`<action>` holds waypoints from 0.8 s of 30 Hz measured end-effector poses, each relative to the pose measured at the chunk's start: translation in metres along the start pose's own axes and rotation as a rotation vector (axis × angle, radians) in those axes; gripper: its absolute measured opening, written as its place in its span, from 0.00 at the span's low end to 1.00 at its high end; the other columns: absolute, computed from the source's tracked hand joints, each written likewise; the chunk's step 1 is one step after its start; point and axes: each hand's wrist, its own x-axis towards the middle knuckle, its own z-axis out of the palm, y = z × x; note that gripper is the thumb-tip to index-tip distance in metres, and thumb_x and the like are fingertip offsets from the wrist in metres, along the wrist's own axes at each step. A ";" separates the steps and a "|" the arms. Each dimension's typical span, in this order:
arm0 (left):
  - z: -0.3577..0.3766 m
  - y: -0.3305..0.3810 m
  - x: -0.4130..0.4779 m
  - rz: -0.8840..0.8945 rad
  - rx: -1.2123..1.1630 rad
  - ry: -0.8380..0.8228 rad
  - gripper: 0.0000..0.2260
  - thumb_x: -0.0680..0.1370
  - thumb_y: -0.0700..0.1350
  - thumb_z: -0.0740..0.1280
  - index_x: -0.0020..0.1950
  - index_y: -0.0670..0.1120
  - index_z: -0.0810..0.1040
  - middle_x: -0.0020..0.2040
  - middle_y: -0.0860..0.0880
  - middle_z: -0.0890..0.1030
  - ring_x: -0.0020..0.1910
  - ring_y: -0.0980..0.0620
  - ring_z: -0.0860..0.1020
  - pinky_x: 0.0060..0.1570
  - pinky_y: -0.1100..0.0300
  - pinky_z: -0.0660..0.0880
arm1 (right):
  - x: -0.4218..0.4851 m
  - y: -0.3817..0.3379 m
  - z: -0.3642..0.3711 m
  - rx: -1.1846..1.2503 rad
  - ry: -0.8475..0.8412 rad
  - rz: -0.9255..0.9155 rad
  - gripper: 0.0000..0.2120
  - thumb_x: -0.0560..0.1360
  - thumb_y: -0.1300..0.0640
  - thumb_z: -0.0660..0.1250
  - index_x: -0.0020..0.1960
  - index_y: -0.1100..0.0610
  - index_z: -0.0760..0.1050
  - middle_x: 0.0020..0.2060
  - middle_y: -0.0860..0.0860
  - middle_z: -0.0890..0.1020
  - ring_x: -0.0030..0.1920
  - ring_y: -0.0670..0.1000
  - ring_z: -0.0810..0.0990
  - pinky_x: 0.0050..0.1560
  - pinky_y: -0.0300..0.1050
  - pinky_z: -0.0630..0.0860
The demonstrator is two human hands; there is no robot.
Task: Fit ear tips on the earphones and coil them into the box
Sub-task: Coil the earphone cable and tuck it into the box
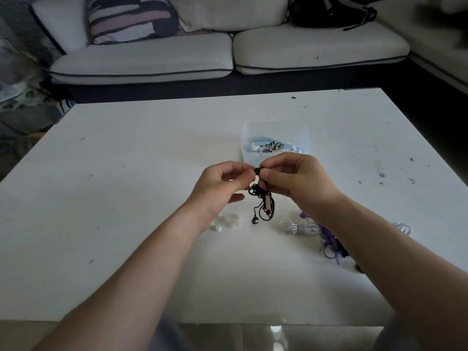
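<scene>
Behind black earphones (262, 201): clear box (274, 130); right forearm (379, 236) covers purple cables (329, 240).

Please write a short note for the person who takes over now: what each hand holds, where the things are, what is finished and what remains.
Hands: left hand and right hand both pinch one bud of the black earphones above the table. The cable and the other bud hang down.
Done: the box, behind the hands, already holds some coiled earphones.
The white ear tips lie on the table below the left hand.
Left: finish this pair, coil it and box it, then the white earphones and the purple earphones by the right forearm.
</scene>
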 end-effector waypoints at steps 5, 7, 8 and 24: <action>0.006 -0.005 0.002 -0.104 0.033 -0.031 0.11 0.81 0.53 0.64 0.55 0.50 0.84 0.53 0.53 0.85 0.56 0.52 0.80 0.56 0.54 0.75 | 0.001 -0.001 -0.003 0.159 -0.013 0.074 0.06 0.76 0.69 0.68 0.51 0.62 0.78 0.38 0.55 0.83 0.38 0.55 0.83 0.52 0.50 0.82; 0.008 -0.008 0.004 -0.145 -0.008 0.001 0.11 0.80 0.50 0.64 0.55 0.49 0.84 0.52 0.53 0.85 0.58 0.51 0.80 0.58 0.54 0.74 | 0.002 -0.002 -0.005 0.225 -0.032 0.093 0.09 0.78 0.68 0.66 0.57 0.62 0.79 0.39 0.53 0.82 0.40 0.54 0.83 0.54 0.50 0.81; 0.008 -0.010 0.004 -0.174 -0.017 0.000 0.12 0.81 0.50 0.62 0.57 0.49 0.83 0.53 0.52 0.85 0.59 0.51 0.80 0.61 0.52 0.74 | 0.002 -0.004 -0.005 0.251 -0.047 0.101 0.10 0.79 0.68 0.65 0.59 0.62 0.79 0.40 0.53 0.80 0.41 0.54 0.83 0.55 0.50 0.80; 0.006 -0.003 -0.004 -0.316 -0.468 -0.036 0.11 0.79 0.30 0.59 0.57 0.33 0.79 0.51 0.35 0.82 0.44 0.42 0.84 0.44 0.58 0.83 | -0.004 -0.014 -0.023 0.334 0.201 0.070 0.05 0.78 0.67 0.68 0.50 0.60 0.80 0.39 0.54 0.83 0.47 0.53 0.84 0.59 0.48 0.80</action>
